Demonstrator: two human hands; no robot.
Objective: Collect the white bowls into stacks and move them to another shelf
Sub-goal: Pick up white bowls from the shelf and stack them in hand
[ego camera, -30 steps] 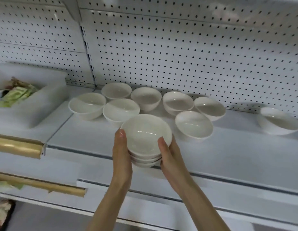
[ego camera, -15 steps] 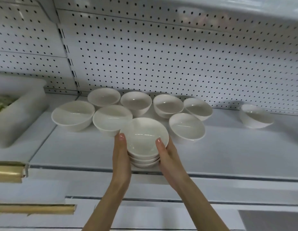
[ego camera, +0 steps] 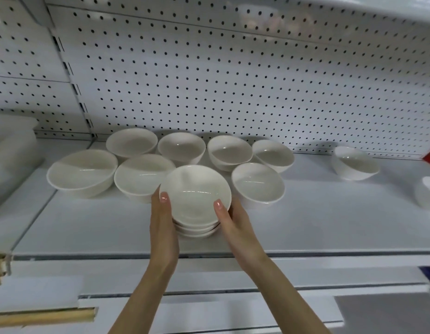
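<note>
A stack of three white bowls [ego camera: 194, 196] sits between my hands near the middle of the white shelf [ego camera: 329, 225]. My left hand [ego camera: 162, 227] grips its left side, thumb on the top bowl's rim. My right hand [ego camera: 235, 225] grips the right side the same way. Several single white bowls stand behind it: one large bowl at far left [ego camera: 81, 173], one just left of the stack [ego camera: 141, 177], one to its right [ego camera: 257, 183], and a back row [ego camera: 181, 147]. Another bowl [ego camera: 354, 162] stands apart at the right.
A perforated white back panel [ego camera: 233, 80] closes the shelf behind. A white bin [ego camera: 11, 150] stands at the far left. A further white bowl [ego camera: 428, 191] is cut by the right edge. Lower shelf fronts with brass-coloured strips [ego camera: 43, 317] lie below.
The view has shifted left and closer, so the bin slid out of frame. Both hands keep their hold while the stack moved slightly forward over the shelf, towards the single bowls.
</note>
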